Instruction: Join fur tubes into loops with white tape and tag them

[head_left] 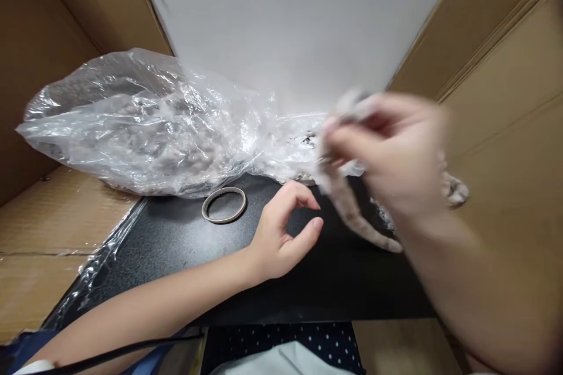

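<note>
My right hand (pixel 391 155) is raised above the black tabletop (pixel 185 246) at the right, blurred by motion, its fingers closed on a long fuzzy beige strip (pixel 352 214) that hangs down from it and trails behind the wrist. My left hand (pixel 284 234) rests on the tabletop in the middle, fingers curled in a loose curve with thumb and forefinger apart and nothing between them. A thin beige ring (pixel 224 205) lies flat on the tabletop just left of my left hand. Behind both hands lies a large crumpled clear plastic bag (pixel 145 123) with pale fuzzy pieces inside.
Brown cardboard walls (pixel 497 88) stand at the right and left, and a flat cardboard piece (pixel 48 228) lies at the left beside the tabletop. A white panel (pixel 290 17) stands at the back. A dotted dark cloth (pixel 316 343) shows below the table's front edge.
</note>
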